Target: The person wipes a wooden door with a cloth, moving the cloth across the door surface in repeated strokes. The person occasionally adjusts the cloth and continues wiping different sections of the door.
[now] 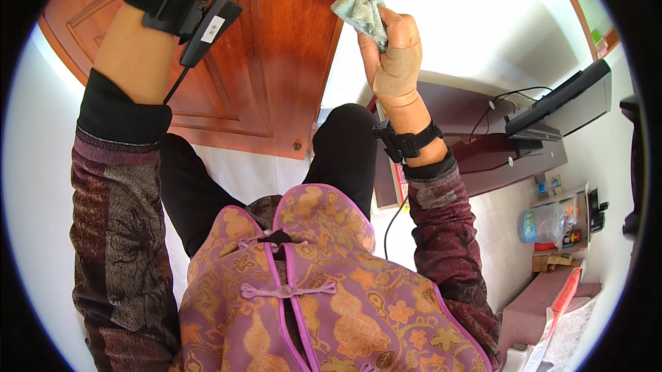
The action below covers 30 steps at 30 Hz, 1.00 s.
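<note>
My right hand [398,54] is closed around a pale green-grey cloth [363,7], which bunches up above my thumb and fingers. A tan bandage or tape wraps that palm and thumb base. The cloth is beside the free edge of a reddish-brown wooden panel door [269,51]; I cannot tell whether it touches the edge. My left forearm [139,46] reaches up across the door panel, and the left hand itself is beyond the top of the view. Black straps circle both wrists, and a black device [209,30] is fixed to the left one.
A dark low cabinet [455,100] stands along the wall at the right, with a monitor or television [563,98] and cables on it. Farther right are a large clear plastic bottle [543,224] and a small shelf. A black cable [391,230] hangs down near my right arm.
</note>
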Available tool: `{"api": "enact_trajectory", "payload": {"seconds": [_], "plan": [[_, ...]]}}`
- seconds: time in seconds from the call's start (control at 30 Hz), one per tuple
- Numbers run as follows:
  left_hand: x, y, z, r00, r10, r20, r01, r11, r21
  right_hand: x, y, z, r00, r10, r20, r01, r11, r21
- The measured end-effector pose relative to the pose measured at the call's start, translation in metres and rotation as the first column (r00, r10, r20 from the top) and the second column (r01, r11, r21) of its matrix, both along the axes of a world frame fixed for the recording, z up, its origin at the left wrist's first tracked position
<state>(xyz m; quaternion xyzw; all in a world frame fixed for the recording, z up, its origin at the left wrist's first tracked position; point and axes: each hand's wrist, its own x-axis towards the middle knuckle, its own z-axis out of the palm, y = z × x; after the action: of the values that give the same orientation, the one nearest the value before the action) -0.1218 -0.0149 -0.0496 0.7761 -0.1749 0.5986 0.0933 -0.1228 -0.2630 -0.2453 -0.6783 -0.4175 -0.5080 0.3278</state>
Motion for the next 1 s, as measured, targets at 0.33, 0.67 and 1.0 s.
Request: {"api": "enact_trajectory", "payload": {"seconds": [0.33,0.67,1.0], "plan": [[-0.019,-0.011,-0.003,0.999,-0.024,-0.042,0.021,0.998,-0.057,-0.011,0.007,0.000,1.000,0.017,-0.005,-0.017,0.998,-0.063],[-0.025,-0.016,-0.003,0.996,-0.072,-0.051,0.066,0.990,-0.124,-0.018,0.004,-0.005,0.998,0.013,-0.067,-0.016,0.999,-0.043],[-0.042,-0.009,-0.003,0.990,0.018,-0.143,-0.030,0.996,-0.083,-0.025,-0.009,-0.003,0.997,0.035,-0.063,-0.037,0.999,-0.030]]}}
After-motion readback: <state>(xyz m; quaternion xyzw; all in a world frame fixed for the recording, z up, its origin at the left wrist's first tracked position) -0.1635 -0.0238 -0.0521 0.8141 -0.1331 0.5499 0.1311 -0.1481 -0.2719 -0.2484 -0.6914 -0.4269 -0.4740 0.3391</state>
